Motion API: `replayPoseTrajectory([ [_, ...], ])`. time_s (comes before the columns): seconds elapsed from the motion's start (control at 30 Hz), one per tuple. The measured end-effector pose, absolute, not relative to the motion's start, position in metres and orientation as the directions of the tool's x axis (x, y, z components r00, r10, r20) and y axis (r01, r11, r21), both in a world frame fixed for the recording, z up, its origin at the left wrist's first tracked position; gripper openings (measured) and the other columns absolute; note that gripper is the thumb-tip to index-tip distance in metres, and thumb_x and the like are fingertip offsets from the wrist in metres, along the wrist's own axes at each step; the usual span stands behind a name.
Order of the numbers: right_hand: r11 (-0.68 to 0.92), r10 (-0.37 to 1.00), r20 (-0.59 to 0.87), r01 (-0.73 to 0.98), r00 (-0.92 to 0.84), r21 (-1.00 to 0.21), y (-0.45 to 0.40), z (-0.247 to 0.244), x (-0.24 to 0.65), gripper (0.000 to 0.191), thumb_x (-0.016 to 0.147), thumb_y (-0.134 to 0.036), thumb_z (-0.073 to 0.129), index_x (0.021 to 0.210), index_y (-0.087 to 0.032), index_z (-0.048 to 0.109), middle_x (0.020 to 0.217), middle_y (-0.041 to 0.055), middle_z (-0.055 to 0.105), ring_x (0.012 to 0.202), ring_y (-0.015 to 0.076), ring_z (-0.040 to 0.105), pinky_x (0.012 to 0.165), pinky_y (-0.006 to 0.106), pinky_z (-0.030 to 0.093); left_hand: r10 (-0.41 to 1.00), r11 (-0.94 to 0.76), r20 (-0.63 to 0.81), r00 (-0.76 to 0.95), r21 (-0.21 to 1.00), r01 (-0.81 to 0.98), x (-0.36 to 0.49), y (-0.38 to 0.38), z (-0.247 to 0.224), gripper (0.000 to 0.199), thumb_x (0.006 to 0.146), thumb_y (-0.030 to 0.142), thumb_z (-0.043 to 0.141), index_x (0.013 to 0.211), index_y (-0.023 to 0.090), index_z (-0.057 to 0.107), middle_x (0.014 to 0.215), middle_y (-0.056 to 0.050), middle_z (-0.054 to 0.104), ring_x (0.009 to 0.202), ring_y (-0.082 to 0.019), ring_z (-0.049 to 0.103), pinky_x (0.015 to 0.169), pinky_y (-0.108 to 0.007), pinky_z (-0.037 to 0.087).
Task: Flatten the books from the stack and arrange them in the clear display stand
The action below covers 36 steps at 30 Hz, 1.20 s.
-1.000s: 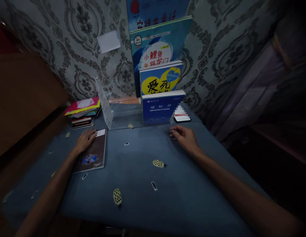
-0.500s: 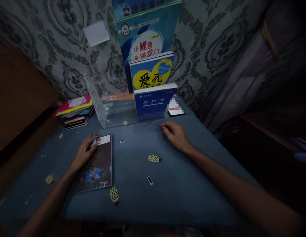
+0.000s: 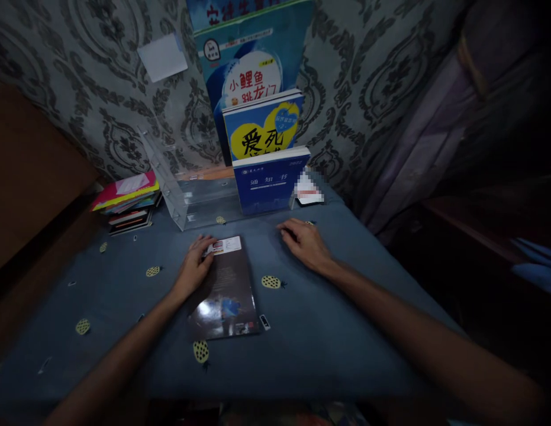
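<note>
A dark brown book with a blue picture and a white label lies on the blue cloth, in the middle left of the head view. My left hand holds it by its upper left side, thumb on the cover and fingers near the top edge. My right hand rests on the cloth to the right of the book, apart from it. Its fingers are loosely bent, slightly parted from the thumb, with nothing in them. Just beyond it, a dark blue booklet stands in a clear acrylic book rack.
Behind the booklet stand a yellow-and-blue book and taller teal books. A stack of books and papers sits left of the rack. A phone-like item, partly blurred, lies right of it. The tablecloth has pineapple prints.
My left hand has moved the brown book to the right, toward the table's middle. My right hand stays nearly in place. The view has shifted slightly.
</note>
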State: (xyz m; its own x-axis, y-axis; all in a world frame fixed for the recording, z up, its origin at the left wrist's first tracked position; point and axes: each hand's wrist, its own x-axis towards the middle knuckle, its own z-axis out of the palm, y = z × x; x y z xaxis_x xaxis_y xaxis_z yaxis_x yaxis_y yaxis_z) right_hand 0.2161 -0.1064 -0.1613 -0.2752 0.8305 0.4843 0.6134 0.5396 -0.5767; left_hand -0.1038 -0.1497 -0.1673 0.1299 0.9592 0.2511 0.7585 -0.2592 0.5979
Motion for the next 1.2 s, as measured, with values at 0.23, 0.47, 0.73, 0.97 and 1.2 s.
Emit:
replayPoseTrajectory([
  [0.23,0.628,0.771,0.538,0.55,-0.342,-0.551,-0.116,-0.155,0.207,0.024,0.092,-0.016,0.05,0.1,-0.019,0.071,0.089,0.0067,0.07,0.08,0.021,0.065,0.077,0.034,0.051,0.931,-0.343,0.317,0.18,0.593,0.728,-0.048,-0.125,-0.18,0.039,0.09,0.021,0.052,0.128,0.02,0.064,0.143,-0.012,0.059,0.143,-0.029,0.043,0.12,-0.057,0.031],
  [0.47,0.723,0.687,0.574,0.498,-0.446,-0.479,-0.125,-0.152,0.199,0.021,0.092,-0.016,0.053,0.102,-0.02,0.072,0.098,0.0082,0.073,0.093,0.0235,0.065,0.086,0.039,0.051,0.922,-0.38,0.309,0.234,0.601,0.703,-0.009,-0.117,-0.185,0.045,0.09,0.013,0.046,0.133,0.017,0.059,0.147,-0.014,0.055,0.143,-0.027,0.044,0.121,-0.055,0.032],
  [0.73,0.671,0.734,0.507,0.594,-0.451,-0.444,-0.125,-0.157,0.202,0.024,0.094,-0.017,0.052,0.106,-0.019,0.072,0.105,0.0106,0.073,0.097,0.0264,0.063,0.088,0.043,0.05,0.863,-0.483,0.381,0.333,0.426,0.765,-0.037,-0.126,-0.168,0.036,0.099,0.025,0.044,0.129,0.017,0.06,0.142,-0.014,0.057,0.135,-0.026,0.053,0.116,-0.048,0.041],
  [0.97,0.562,0.813,0.488,0.65,-0.319,-0.511,-0.114,-0.158,0.213,0.026,0.092,-0.016,0.052,0.101,-0.021,0.075,0.095,0.0085,0.074,0.09,0.026,0.062,0.085,0.043,0.049,0.819,-0.513,0.408,0.404,0.202,0.835,-0.034,-0.131,-0.152,0.03,0.098,0.022,0.044,0.118,0.02,0.066,0.115,-0.01,0.067,0.108,-0.025,0.06,0.099,-0.045,0.052],
  [1.2,0.493,0.863,0.44,0.605,-0.248,-0.625,-0.111,-0.156,0.215,0.024,0.09,-0.017,0.054,0.099,-0.021,0.076,0.094,0.007,0.076,0.09,0.0237,0.068,0.084,0.038,0.052,0.797,-0.571,0.384,0.466,0.226,0.789,-0.025,-0.13,-0.149,0.033,0.097,0.018,0.043,0.121,0.018,0.065,0.117,-0.011,0.066,0.106,-0.025,0.06,0.098,-0.046,0.052],
])
